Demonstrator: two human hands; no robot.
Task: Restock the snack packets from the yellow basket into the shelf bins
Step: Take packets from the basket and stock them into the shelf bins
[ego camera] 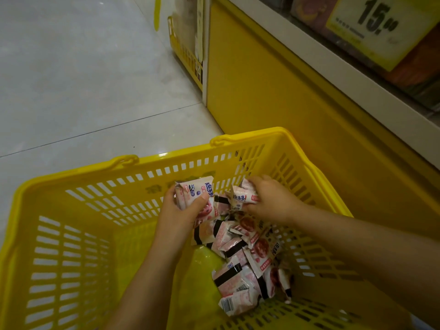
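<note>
Where the yellow basket (pixel 78 169) fills the lower part of the view, its hard glossy plastic shows as a rectangular tub with rows of slotted openings in every wall and two folded handles on the far rim. The snack packets (pixel 240 258) are small crinkled pillow-shaped foil pouches, pale pink and white with black bands, barcodes and round reddish prints, and they lie in a loose heap on the basket bottom toward 4 o'clock. Pale, smooth floor tiles (pixel 83 79) with thin dark joints spread out at 10 o'clock. From 12 to 3 o'clock runs the flat yellow shelf base (pixel 273 91), topped by a white shelf edge (pixel 333 75), with a yellow price tag (pixel 376 27) printed 15.00 at 1 o'clock. A second basket (pixel 185 48), also yellow and slotted, stands at 12 o'clock beside the shelf end. Both forearms reach down into the basket and cover part of the heap. The left hand (pixel 181 210) has its fingers (pixel 202 201) curled round a small stack of packets (pixel 195 191), thumb pressed on the front one. The right hand (pixel 271 198), just beside it at 3 o'clock, pinches another packet (pixel 242 196) in bent fingers (pixel 257 184) above the heap.
</note>
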